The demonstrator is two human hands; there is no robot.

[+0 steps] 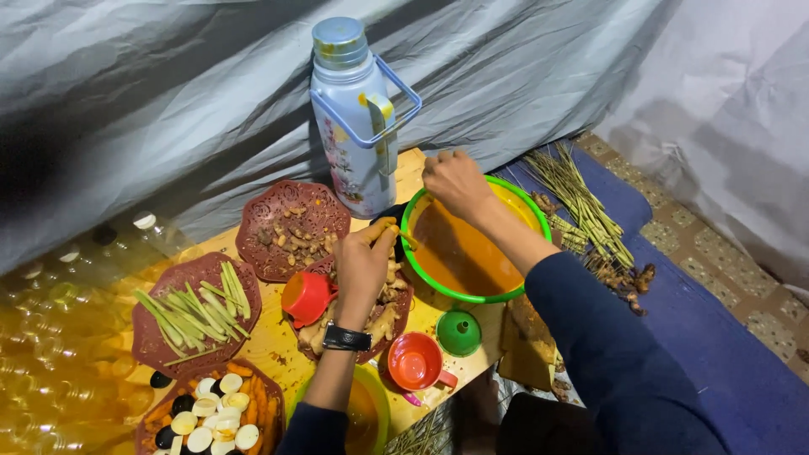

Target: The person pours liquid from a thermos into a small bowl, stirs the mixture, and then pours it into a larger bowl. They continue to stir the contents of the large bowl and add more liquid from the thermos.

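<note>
My left hand (364, 263), with a black wristwatch, holds a yellowish piece of root above a brown plate of ginger pieces (389, 318), beside the rim of a green-rimmed yellow bowl (527, 200) of orange liquid. My right hand (456, 182) is closed over the bowl's far left rim, fingers bent down; what it holds is hidden. A white flowered thermos flask with a blue handle (350, 118) stands just behind the bowl.
On the yellow table (274, 345) are brown plates of lemongrass sticks (195, 310), dried bits (291, 227) and sliced roots (215, 413), a red cup (307, 297), an orange cup (415, 361) and a green funnel (459, 332). Lemongrass stalks (581, 202) lie on blue cloth. Clear bottles (50, 337) crowd the left.
</note>
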